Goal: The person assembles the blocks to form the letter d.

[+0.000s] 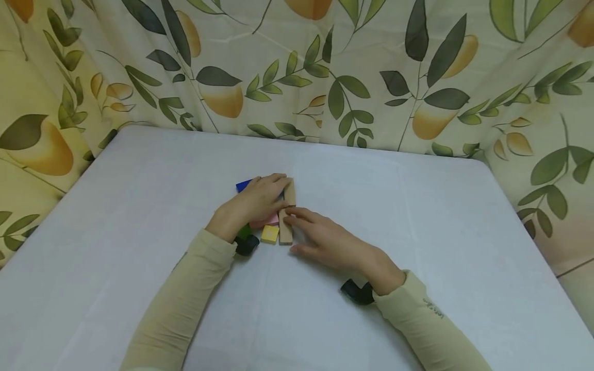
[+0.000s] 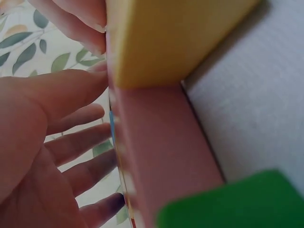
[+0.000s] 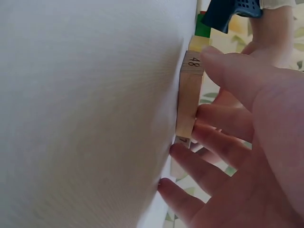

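Small coloured blocks lie flat together on the table. My left hand [image 1: 260, 201] spans over them, its fingers spread and touching their tops, with fingertips at the far plain wooden block [image 1: 290, 191]. Beneath and beside it show a blue block [image 1: 243, 185], a pink block [image 1: 273, 220], a green block [image 1: 244, 232] and a yellow block [image 1: 270, 234]. On the right side, fingertips of my right hand [image 1: 331, 241] touch the near plain wooden block [image 1: 286, 229], marked 48 on its end in the right wrist view. That hand's fingers are loosely spread, its thumb close to the block's near end.
A white cloth covers the table [image 1: 139, 216] around the blocks. Behind it hangs a curtain [image 1: 297, 67] printed with leaves and fruit. Dark wrist cameras [image 1: 359, 292] are strapped at both wrists.
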{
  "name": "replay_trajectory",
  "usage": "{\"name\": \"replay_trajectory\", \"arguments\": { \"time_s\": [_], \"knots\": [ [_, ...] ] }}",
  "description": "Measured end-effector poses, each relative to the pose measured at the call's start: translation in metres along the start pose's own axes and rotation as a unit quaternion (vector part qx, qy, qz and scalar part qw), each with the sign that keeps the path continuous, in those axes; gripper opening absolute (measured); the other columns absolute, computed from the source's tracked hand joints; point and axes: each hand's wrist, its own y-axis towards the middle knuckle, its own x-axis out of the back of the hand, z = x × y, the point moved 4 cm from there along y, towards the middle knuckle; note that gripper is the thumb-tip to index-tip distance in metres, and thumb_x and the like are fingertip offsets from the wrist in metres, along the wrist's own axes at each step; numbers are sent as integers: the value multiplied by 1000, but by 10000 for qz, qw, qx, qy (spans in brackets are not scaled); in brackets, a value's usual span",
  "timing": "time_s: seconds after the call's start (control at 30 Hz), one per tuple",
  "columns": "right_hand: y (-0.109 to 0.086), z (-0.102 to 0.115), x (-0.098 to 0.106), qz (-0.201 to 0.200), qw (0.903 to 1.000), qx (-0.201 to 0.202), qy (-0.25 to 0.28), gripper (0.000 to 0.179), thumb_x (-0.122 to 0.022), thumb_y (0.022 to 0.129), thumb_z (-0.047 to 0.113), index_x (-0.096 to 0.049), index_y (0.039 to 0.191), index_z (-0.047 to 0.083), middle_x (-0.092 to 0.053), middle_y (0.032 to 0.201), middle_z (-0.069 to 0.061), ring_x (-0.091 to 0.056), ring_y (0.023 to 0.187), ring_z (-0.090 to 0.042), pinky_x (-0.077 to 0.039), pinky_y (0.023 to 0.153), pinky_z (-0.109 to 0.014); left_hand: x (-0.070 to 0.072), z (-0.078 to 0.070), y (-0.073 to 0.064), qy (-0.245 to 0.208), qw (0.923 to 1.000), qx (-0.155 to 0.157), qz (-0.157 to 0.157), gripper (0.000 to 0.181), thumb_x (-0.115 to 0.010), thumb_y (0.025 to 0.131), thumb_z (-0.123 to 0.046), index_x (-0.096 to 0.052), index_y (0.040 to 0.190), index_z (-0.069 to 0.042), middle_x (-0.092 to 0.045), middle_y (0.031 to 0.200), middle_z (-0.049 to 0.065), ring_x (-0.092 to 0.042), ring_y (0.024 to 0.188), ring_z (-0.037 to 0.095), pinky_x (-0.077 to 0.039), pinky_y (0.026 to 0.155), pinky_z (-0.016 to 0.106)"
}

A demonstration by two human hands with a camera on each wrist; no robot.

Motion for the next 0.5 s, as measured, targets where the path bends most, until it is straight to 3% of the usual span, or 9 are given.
{"name": "replay_trajectory", "arguments": {
  "time_s": [0.23, 0.5],
  "knots": [
    [-1, 2, 0, -13, 9993, -19, -385, 60, -68, 95, 32, -48, 146, 7, -37, 158, -9, -40, 144, -28, -40, 113, -46, 0, 1, -1, 117, 9999, 65, -82, 60, -54, 102, -34, -37, 152, -6, -35, 159, 13, -34, 147, 29, -26, 120, 55],
    [1, 0, 0, -207, 9994, -48, -286, 53, -68, 95, 28, -53, 141, 6, -41, 155, -11, -41, 143, -28, -41, 113, -45, 1, 2, -2, 303, 9993, 17, -196, 59, -55, 102, -33, -39, 150, -5, -38, 157, 12, -37, 145, 28, -30, 118, 53]
  ]
}}
